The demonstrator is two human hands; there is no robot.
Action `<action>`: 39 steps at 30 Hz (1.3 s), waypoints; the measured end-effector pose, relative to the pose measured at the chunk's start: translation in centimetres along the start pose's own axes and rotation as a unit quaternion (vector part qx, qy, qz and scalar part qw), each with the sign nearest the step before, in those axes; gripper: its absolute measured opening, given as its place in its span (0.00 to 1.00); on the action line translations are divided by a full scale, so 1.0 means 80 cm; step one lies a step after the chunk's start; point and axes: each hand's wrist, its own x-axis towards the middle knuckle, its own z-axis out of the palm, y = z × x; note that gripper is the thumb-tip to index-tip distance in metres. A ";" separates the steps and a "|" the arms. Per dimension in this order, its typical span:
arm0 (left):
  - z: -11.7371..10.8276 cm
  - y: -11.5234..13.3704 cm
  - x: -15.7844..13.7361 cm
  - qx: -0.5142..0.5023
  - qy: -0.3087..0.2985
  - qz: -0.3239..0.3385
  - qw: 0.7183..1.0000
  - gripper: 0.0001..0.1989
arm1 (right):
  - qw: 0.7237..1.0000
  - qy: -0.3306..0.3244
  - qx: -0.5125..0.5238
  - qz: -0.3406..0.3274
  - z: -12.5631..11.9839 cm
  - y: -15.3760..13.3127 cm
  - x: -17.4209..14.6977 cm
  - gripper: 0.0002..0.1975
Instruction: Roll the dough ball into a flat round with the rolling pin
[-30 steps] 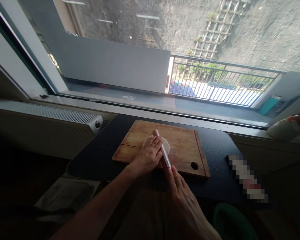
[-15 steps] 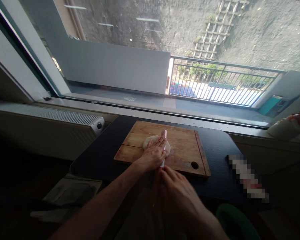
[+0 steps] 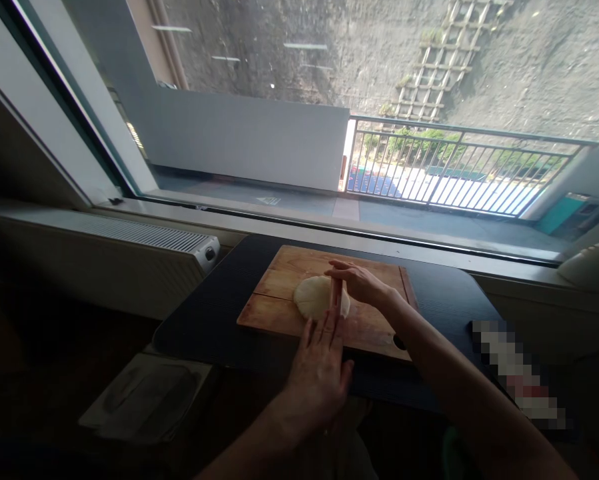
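Observation:
A round, flattened piece of dough lies on a wooden cutting board. Across the dough's right side runs a thin wooden rolling pin, pointing away from me. My right hand reaches over the board and grips the pin's far end, fingers bent over it. Nearer to me, my left hand lies palm down with its fingers stretched along the pin's near end. The left fingertips come close to the dough's lower edge. Part of the pin is hidden beneath both hands.
The board rests on a dark table against a large window. A white radiator stands left. A blurred-out object lies at the table's right, and a pale object sits on the sill. Something green shows below the table.
My right hand has moved from the pin's near end to its far end. My left hand has slid back from over the dough towards me. The view has shifted slightly left.

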 end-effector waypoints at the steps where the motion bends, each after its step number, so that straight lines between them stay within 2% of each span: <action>1: 0.004 0.003 -0.010 -0.002 0.009 0.002 1.000 0.32 | 1.000 0.005 0.001 0.000 0.003 -0.001 0.000 0.28; 4: 0.007 0.000 -0.027 -0.012 0.003 0.004 1.000 0.31 | 1.000 0.013 0.001 0.009 0.012 -0.004 0.006 0.26; 9: -0.005 -0.009 -0.034 -0.014 -0.014 -0.017 1.000 0.31 | 0.999 -0.047 0.000 0.016 0.014 0.000 0.012 0.28; 14: 0.003 -0.004 -0.038 0.000 -0.008 0.004 1.000 0.37 | 0.996 -0.026 0.058 0.064 0.004 0.018 -0.032 0.36; 17: -0.001 -0.020 -0.041 0.013 -0.006 0.018 1.000 0.36 | 0.987 -0.045 0.110 0.109 -0.001 0.022 -0.048 0.31; 20: -0.012 -0.041 -0.041 0.038 0.004 0.003 0.999 0.31 | 0.979 -0.078 0.117 0.149 0.001 0.013 -0.031 0.26; 23: -0.017 -0.046 -0.038 0.075 0.018 -0.009 0.997 0.28 | 0.982 -0.052 0.072 0.167 0.011 0.000 -0.002 0.26; 25: -0.014 -0.039 -0.038 0.097 0.029 -0.007 0.995 0.28 | 0.984 -0.020 0.045 0.169 0.018 -0.006 0.003 0.25; 29: -0.008 -0.030 -0.042 0.117 0.040 0.017 0.992 0.30 | 0.982 0.039 0.026 0.183 0.027 -0.008 -0.034 0.25; 32: -0.016 -0.041 -0.043 0.114 0.027 0.024 0.993 0.30 | 0.976 0.063 0.015 0.206 0.029 -0.007 -0.054 0.25; 36: -0.039 -0.062 -0.035 0.108 -0.003 -0.040 0.993 0.27 | 0.973 0.028 0.008 0.227 0.027 -0.013 -0.018 0.23; 39: -0.043 -0.058 -0.030 0.113 0.000 -0.079 0.990 0.26 | 0.977 0.009 0.013 0.212 0.022 -0.017 0.011 0.24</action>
